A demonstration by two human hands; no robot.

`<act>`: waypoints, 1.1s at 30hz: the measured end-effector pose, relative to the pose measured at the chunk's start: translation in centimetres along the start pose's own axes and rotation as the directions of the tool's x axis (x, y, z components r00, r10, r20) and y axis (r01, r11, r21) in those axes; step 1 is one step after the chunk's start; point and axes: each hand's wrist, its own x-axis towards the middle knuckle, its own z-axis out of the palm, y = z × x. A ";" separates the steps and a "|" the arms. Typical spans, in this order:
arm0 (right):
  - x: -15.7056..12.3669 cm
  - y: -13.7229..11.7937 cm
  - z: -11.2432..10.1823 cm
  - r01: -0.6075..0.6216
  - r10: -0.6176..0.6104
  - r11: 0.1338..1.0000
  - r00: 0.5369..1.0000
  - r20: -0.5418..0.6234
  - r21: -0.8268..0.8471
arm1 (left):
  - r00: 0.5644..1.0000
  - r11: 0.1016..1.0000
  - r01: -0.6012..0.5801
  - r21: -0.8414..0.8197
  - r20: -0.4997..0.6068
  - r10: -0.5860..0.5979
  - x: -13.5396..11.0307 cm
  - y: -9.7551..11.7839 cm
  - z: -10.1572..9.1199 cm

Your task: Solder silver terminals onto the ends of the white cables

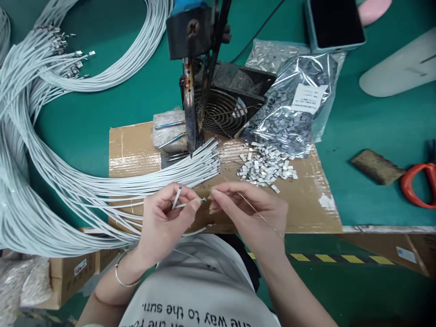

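My left hand [170,218] is closed around white cables [176,198]; two ends stick out, and one bare coloured tip points right from between thumb and forefinger. Facing it, my right hand [250,213] pinches a thin solder wire [255,210], which runs back across the palm side toward the wrist. The right fingertips are close to the cable tip; whether they touch it I cannot tell. Just beyond my hands, a fanned bundle of white cables [163,176] lies on a cardboard sheet [306,204]. A soldering iron [190,109] points down over the bundle.
Small metal connectors [267,165] lie loose right of the bundle, below a plastic bag [289,109] of similar pieces. Behind the iron stands a black fan [225,109]. Farther right are a brown sponge [376,166], red-handled scissors [417,184] and a phone [335,22].
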 end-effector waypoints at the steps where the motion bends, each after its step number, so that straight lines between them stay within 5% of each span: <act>1: 0.1 -0.1 0.1 -0.009 0.009 1.000 1.000 0.009 0.012 | 1.000 1.000 -0.001 -0.001 0.003 0.001 0.0 0.0 0.0; 13: 0.8 -0.5 0.1 -0.079 0.073 0.990 0.996 0.054 0.114 | 0.997 0.995 0.081 -0.057 -0.010 -0.082 0.2 0.6 0.0; 18: 0.6 -0.4 0.1 -0.097 0.088 0.989 0.992 0.086 0.111 | 0.999 0.998 -0.026 -0.052 0.036 0.027 0.4 0.1 -0.2; 24: 0.3 -0.2 -0.4 -0.165 0.148 0.981 0.975 0.163 0.098 | 0.996 0.995 -0.085 0.055 -0.033 0.087 0.4 -0.3 0.0; 33: 0.2 -0.3 0.7 -0.247 0.203 0.934 0.962 0.185 0.258 | 0.973 0.954 -0.219 0.205 -0.025 0.228 0.1 -0.9 0.4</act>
